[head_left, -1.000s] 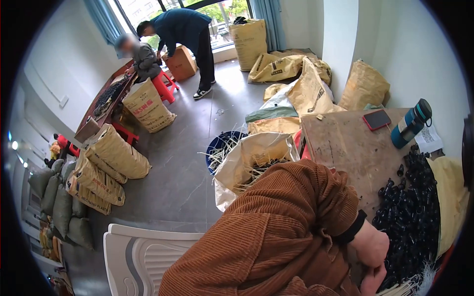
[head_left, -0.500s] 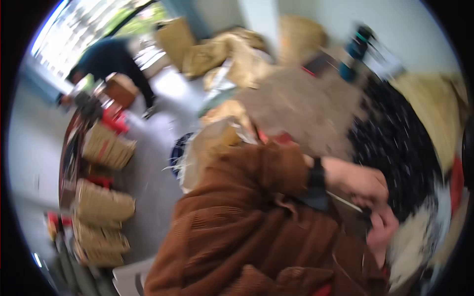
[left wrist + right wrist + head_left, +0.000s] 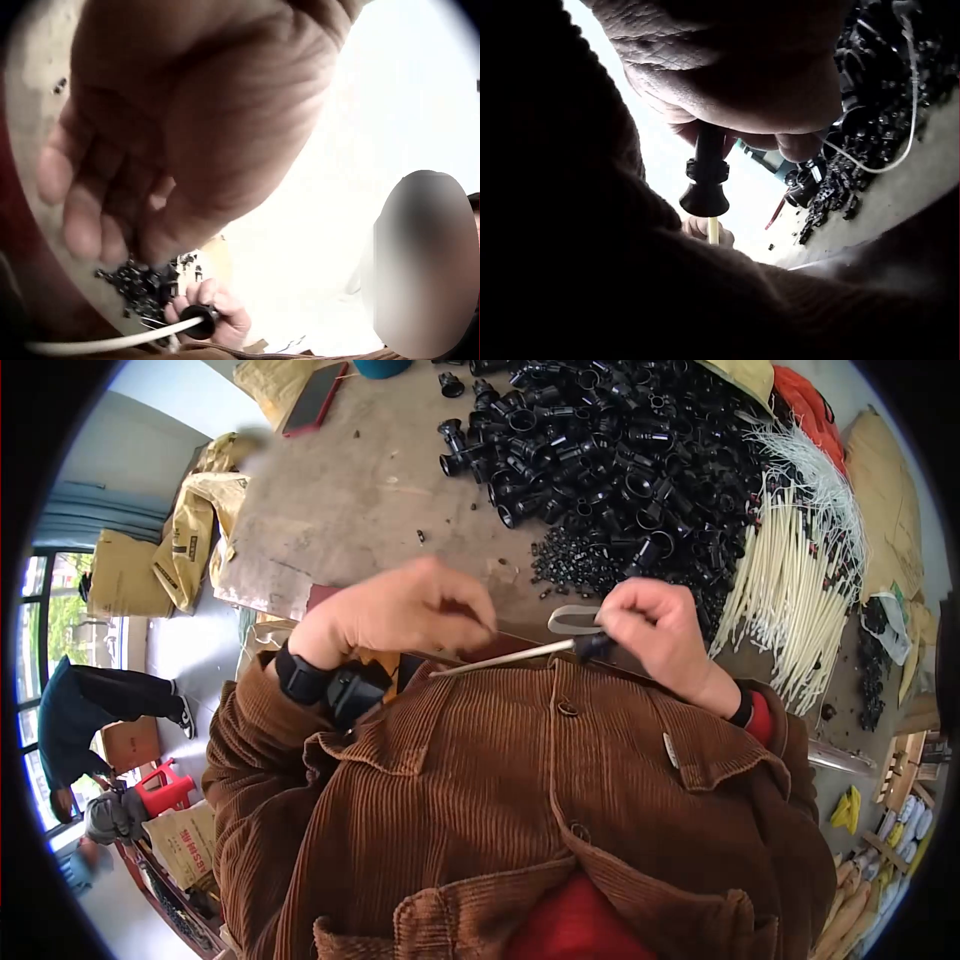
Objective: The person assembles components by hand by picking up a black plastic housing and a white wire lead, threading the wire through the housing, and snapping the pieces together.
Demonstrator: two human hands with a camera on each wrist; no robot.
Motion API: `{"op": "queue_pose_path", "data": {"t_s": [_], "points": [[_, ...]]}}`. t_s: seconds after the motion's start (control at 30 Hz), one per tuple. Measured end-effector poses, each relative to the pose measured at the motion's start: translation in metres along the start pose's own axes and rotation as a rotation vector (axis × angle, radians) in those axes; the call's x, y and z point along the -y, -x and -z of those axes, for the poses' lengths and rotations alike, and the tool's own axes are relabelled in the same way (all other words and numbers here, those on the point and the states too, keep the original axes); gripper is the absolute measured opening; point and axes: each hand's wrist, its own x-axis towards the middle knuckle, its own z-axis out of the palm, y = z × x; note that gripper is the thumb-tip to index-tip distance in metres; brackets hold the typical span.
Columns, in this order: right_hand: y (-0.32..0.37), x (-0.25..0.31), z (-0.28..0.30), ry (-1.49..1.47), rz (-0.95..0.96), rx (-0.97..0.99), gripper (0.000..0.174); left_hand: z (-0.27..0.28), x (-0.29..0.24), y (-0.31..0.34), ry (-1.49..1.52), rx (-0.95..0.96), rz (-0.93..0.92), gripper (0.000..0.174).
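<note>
Fingers of right hand are pinching fitting on rod, at 3 o'clock of left hand; left fingers are curling over rod's far end, grip hidden, cannot tell.

A worn wooden table stands on grey floor, a bright window and blue curtain beyond.

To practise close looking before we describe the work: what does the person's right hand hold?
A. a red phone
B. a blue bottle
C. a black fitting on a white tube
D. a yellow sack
C: the right hand pinches a black fitting, and a white tube runs out of its end.
</note>
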Motion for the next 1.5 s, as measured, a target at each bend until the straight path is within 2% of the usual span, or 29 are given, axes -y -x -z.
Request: {"op": "queue_pose_path", "data": {"t_s": [0.03, 0.07, 0.1, 0.13, 0.17, 0.23, 0.27, 0.33, 0.37, 0.43, 0.53, 0.6, 0.63, 0.67, 0.7, 0.77, 0.8, 0.83, 0.87, 0.97, 1.0, 1.1, 1.27, 1.37, 1.5], "points": [[0.0, -0.009, 0.005, -0.048, -0.059, -0.108, 0.009, 0.006, 0.012, -0.001, -0.111, -0.14, 0.011, 0.009], [-0.001, -0.013, 0.008, -0.043, -0.067, -0.111, 0.009, 0.013, 0.024, -0.005, -0.219, -0.278, 0.02, 0.01], [-0.002, -0.016, 0.012, -0.188, -0.196, -0.173, 0.008, 0.017, 0.033, -0.01, -0.328, -0.419, 0.03, 0.011], [-0.002, -0.019, 0.015, -0.333, -0.323, -0.234, 0.007, 0.018, 0.037, -0.019, -0.324, -0.417, 0.027, 0.011], [-0.002, -0.02, 0.017, -0.48, -0.446, -0.295, 0.007, 0.017, 0.036, -0.033, -0.451, -0.455, -0.092, 0.012], [-0.002, -0.021, 0.018, -0.478, -0.466, -0.282, 0.006, 0.015, 0.034, -0.06, -0.706, -0.53, -0.332, 0.014], [-0.002, -0.021, 0.019, -0.478, -0.485, -0.267, 0.006, 0.017, 0.035, -0.071, -0.711, -0.532, -0.335, 0.014], [-0.001, -0.019, 0.02, -0.476, -0.492, -0.249, 0.005, 0.021, 0.037, -0.09, -0.974, -0.498, -0.265, 0.012], [0.001, -0.019, 0.02, -0.447, -0.492, -0.254, 0.006, 0.022, 0.04, -0.097, -0.985, -0.51, -0.265, 0.012], [0.002, -0.017, 0.02, -0.393, -0.471, -0.23, 0.007, 0.029, 0.044, -0.102, -1.035, -0.42, -0.24, 0.015], [0.006, -0.013, 0.018, -0.346, -0.487, -0.297, 0.004, 0.019, 0.036, -0.1, -1.125, -0.431, -0.132, 0.021], [0.005, -0.01, 0.015, -0.291, -0.33, -0.27, 0.006, 0.008, 0.04, -0.101, -1.295, -0.499, -0.148, 0.016], [0.007, -0.026, 0.021, -0.309, -0.251, -0.256, 0.008, 0.004, 0.03, -0.094, -1.292, -0.537, -0.182, 0.016], [0.009, -0.037, 0.028, -0.265, -0.231, -0.248, 0.01, 0.007, 0.035, -0.097, -1.24, -0.61, -0.311, 0.015], [0.007, -0.036, 0.027, -0.219, -0.215, -0.252, 0.012, 0.012, 0.034, -0.098, -1.125, -0.593, -0.316, 0.017], [0.004, -0.028, 0.026, -0.199, -0.296, -0.241, 0.011, 0.021, 0.027, -0.096, -0.916, -0.602, -0.354, 0.014], [0.003, -0.025, 0.028, -0.207, -0.281, -0.203, 0.011, 0.021, 0.018, -0.089, -0.726, -0.57, -0.367, 0.012], [0.001, -0.023, 0.029, -0.181, -0.361, -0.209, 0.009, 0.02, 0.01, -0.083, -0.536, -0.533, -0.388, 0.011], [-0.002, -0.022, 0.027, -0.15, -0.443, -0.218, 0.008, 0.021, 0.006, -0.09, -0.616, -0.49, -0.476, 0.011], [-0.009, -0.019, 0.015, -0.276, -0.4, -0.207, 0.007, 0.003, -0.007, -0.104, -0.74, -0.373, -0.773, 0.018], [-0.01, -0.018, 0.011, -0.339, -0.383, -0.216, 0.006, -0.006, -0.011, -0.1, -0.742, -0.385, -0.767, 0.018], [-0.011, -0.005, 0.001, -0.376, -0.326, -0.22, 0.006, -0.029, -0.024, -0.08, -0.725, -0.457, -0.575, 0.024], [-0.009, -0.013, 0.004, -0.462, -0.246, -0.172, 0.015, -0.034, -0.036, -0.069, -0.773, -0.461, -0.515, 0.032], [-0.009, -0.019, 0.009, -0.415, -0.255, -0.162, 0.013, -0.034, -0.04, -0.059, -0.705, -0.402, -0.467, 0.029], [-0.008, -0.02, 0.011, -0.383, -0.266, -0.123, 0.009, -0.037, -0.04, -0.057, -0.67, -0.422, -0.458, 0.027]]}}
